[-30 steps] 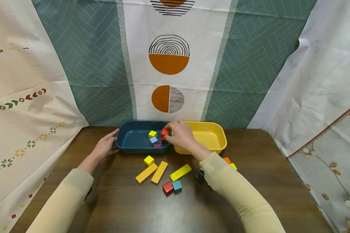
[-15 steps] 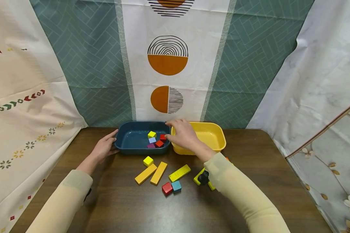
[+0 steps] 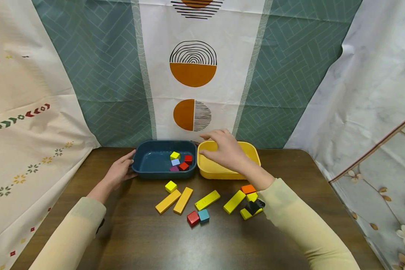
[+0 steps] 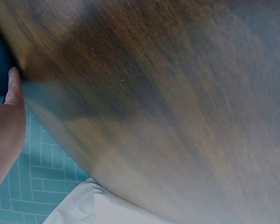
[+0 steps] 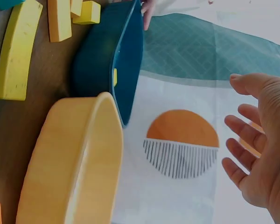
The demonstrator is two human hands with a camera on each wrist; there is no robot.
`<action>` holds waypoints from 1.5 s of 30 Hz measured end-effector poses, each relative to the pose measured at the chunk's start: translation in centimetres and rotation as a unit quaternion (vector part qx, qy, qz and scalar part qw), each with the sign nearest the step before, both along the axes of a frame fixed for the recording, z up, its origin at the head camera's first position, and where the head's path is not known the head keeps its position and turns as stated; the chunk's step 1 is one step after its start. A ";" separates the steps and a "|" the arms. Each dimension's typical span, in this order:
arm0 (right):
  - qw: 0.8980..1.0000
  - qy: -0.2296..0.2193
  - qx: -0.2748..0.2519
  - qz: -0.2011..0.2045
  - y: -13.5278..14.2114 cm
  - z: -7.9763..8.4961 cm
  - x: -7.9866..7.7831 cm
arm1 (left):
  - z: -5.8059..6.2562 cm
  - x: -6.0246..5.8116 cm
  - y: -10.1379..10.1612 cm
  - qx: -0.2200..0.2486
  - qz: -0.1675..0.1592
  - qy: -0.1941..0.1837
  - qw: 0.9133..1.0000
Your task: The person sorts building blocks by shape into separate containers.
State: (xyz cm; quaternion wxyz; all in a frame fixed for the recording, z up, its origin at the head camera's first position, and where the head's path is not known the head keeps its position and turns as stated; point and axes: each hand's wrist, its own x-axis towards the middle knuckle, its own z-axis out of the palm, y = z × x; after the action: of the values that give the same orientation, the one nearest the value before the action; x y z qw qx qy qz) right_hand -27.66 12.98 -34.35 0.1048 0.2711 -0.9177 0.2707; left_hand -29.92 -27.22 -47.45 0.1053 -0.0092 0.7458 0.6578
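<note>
Patterned cloth [image 3: 108, 75] hangs behind a brown table [image 3: 135, 236], and at the table's far edge stands the blue tray [image 3: 152, 163]. Inside its right end lie two red cubes [image 3: 188, 159], a light blue cube [image 3: 175, 162], a purple cube [image 3: 174, 168] and a yellow cube [image 3: 175, 155]. Just right of the blue tray is the yellow tray [image 3: 216, 170]; loose blocks [image 3: 183, 201] lie on the table in front of the blue tray, and more to its front right.

At the blue tray's left end, the left hand [image 3: 119, 171] rests fairly straight fingers against the outer wall — touching, not wrapped round it as far as shows. The right hand [image 3: 225, 152], right of the blue tray and above the yellow tray, has thumb and fingers apart with nothing between them.

The cubes look light, hard and sturdy; a pinch on two opposite faces should do, though smooth sides could slip. The blue tray seems stiff and light, likely to slide if nudged; its rim at either end looks the best hold.
</note>
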 end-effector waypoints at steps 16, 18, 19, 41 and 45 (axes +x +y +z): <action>0.997 0.065 0.017 0.029 3.9 -0.7 3.7 | -0.1 0.1 -0.2 0.004 -0.009 0.003 1.000; 0.996 0.080 0.020 0.043 4.0 -1.2 4.1 | -0.1 0.1 -0.2 0.006 -0.011 0.002 1.000; 0.995 0.087 0.022 0.050 4.0 -1.5 4.3 | -0.1 0.1 -0.2 0.008 -0.011 0.002 1.000; 0.989 0.046 0.097 0.105 3.3 -6.6 7.5 | 0.1 0.2 0.0 0.000 -0.005 -0.004 1.000; 0.988 0.023 0.105 0.109 3.1 -7.3 7.9 | 0.0 0.1 0.0 0.000 -0.006 -0.003 1.000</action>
State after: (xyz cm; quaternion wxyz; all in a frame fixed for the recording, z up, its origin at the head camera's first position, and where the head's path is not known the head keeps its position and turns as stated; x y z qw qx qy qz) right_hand -19.78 16.10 -41.68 0.0667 0.3852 -0.9034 0.1762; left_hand -29.83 -27.26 -47.45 0.1118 -0.0067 0.7452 0.6574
